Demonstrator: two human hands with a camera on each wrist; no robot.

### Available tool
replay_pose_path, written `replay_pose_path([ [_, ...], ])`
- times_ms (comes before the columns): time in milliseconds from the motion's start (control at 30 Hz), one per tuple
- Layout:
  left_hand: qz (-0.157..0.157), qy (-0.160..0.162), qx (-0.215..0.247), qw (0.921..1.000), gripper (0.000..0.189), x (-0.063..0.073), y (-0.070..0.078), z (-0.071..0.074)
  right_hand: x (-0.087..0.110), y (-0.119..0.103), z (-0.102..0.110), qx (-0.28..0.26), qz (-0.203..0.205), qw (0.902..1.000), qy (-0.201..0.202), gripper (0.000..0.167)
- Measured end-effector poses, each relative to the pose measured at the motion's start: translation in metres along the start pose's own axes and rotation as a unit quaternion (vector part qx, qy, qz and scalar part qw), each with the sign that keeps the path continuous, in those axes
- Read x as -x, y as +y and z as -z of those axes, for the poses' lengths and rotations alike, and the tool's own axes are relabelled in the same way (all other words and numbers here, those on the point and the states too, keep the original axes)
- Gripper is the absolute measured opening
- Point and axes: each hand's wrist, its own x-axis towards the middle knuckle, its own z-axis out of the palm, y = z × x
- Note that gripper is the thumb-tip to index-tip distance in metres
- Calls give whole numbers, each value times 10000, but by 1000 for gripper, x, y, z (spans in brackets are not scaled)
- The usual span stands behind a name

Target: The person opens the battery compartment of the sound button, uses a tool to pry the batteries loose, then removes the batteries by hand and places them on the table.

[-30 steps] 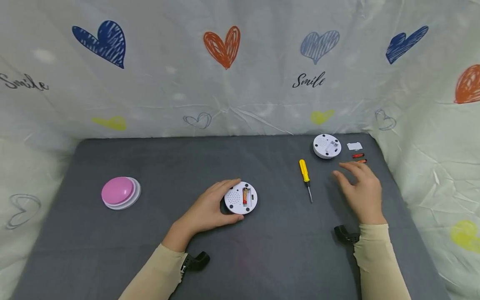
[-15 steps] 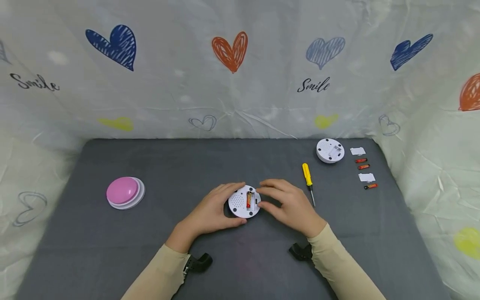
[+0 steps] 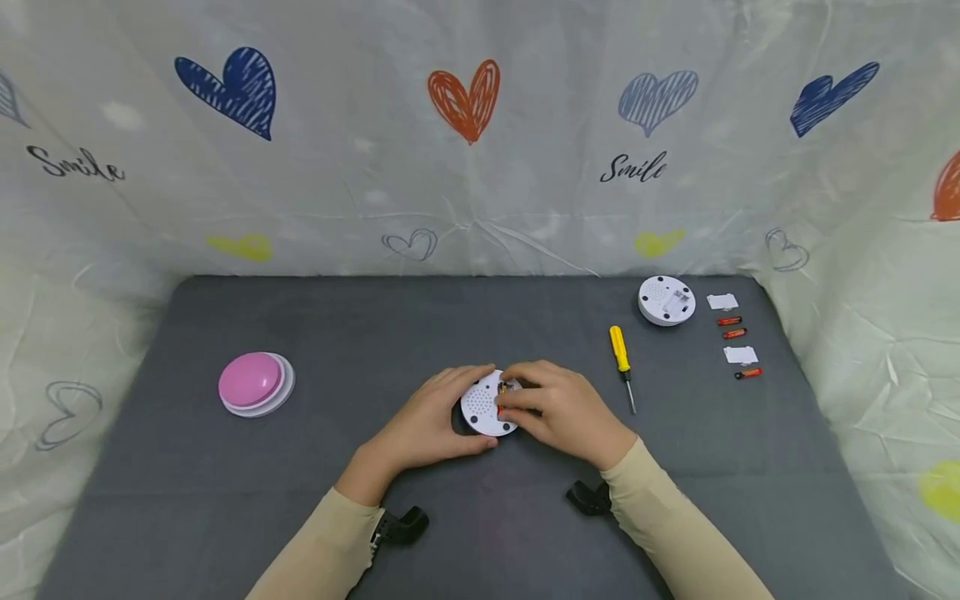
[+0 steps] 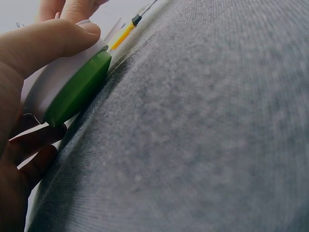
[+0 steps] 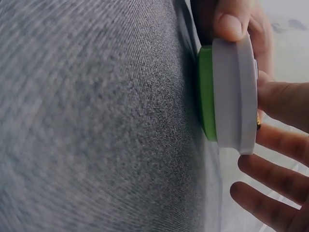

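A round white push button with a green dome (image 4: 79,89) lies upside down on the table, its speckled white base (image 3: 478,407) facing up. My left hand (image 3: 431,421) grips its rim from the left, thumb on the near edge. My right hand (image 3: 566,412) reaches over the battery compartment from the right, thumb and forefinger pinching a small red battery (image 5: 259,122) there. The fingers hide most of the battery and compartment. In the right wrist view the other right-hand fingers are spread beside the white rim (image 5: 234,96).
A pink push button (image 3: 251,379) stands at left. A yellow screwdriver (image 3: 620,350) lies at right, near another upturned white button (image 3: 667,301). Two white covers, the far one (image 3: 722,301) and the near one (image 3: 741,355), and loose batteries (image 3: 734,333) lie along the right edge.
My right hand has come from the loose things at the right edge to the held button, and its fingers have closed on the battery. My left hand keeps its grip.
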Motion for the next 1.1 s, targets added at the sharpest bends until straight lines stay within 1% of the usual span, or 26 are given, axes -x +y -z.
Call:
replay_pose_path([
  [100,-27,10,-1,10000,99,-1,0,1,-1,0,0,129,36,9999,-6,16],
  [333,-9,-31,47,10000,99,-2,2,2,-4,-4,0,684,329,9970,171,15],
  [433,-29,-23,43,10000,99,-2,2,1,-4,-6,-1,773,260,9965,188,14],
  [533,-37,-4,31,10000,99,-2,3,0,-2,-7,-3,740,110,9970,218,14],
  [700,-2,10,15,10000,99,-1,3,-1,-1,-8,-6,617,-45,9978,228,19],
  [800,13,21,17,10000,99,-1,4,-1,-1,-8,-5,654,-80,9975,247,22],
  [967,4,52,0,10000,98,-2,3,-1,0,-8,-4,945,-108,9950,297,21],
  [1100,40,61,-23,10000,98,-2,2,-2,0,-8,-4,1318,-16,9907,323,20],
])
